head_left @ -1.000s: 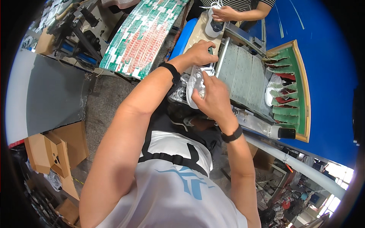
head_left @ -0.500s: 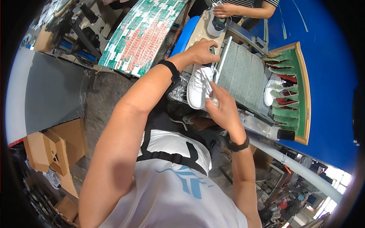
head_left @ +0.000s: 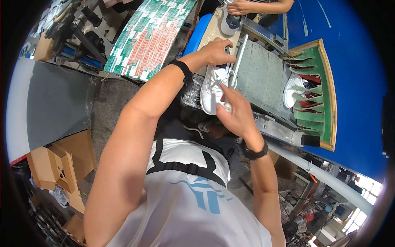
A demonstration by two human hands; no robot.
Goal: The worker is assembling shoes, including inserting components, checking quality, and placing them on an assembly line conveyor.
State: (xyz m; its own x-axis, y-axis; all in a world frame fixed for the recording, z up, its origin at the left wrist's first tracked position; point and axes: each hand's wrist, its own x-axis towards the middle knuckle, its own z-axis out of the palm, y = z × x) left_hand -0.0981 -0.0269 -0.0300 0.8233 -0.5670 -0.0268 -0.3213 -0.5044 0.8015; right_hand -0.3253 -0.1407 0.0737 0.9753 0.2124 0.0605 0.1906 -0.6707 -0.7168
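A white lace-up sneaker (head_left: 209,92) lies in front of me with its toe toward my body. My left hand (head_left: 218,53) grips it at the heel end, thumb and fingers curved around the dark collar. Over the right side of the laces and toe is my right hand (head_left: 236,110), its index finger reaching to the laces and its thumb apart, near the toe. A small pale thing shows between its thumb and curled fingers; I cannot make out what it is. A co-worker's hand (head_left: 240,7) rests on another white shoe (head_left: 229,25) farther away.
To the right runs a grey slatted conveyor (head_left: 261,76), leading to a wood-framed opening (head_left: 329,94) with torn green flaps; a white shoe (head_left: 291,90) sits there. A taped green-and-white board (head_left: 150,37) is at the far left. Cardboard boxes (head_left: 84,154) stand at lower left.
The view has shifted slightly. My right index finger has moved along the laces, and its hand sits a little farther left over the sneaker. My left hand keeps its hold at the heel.
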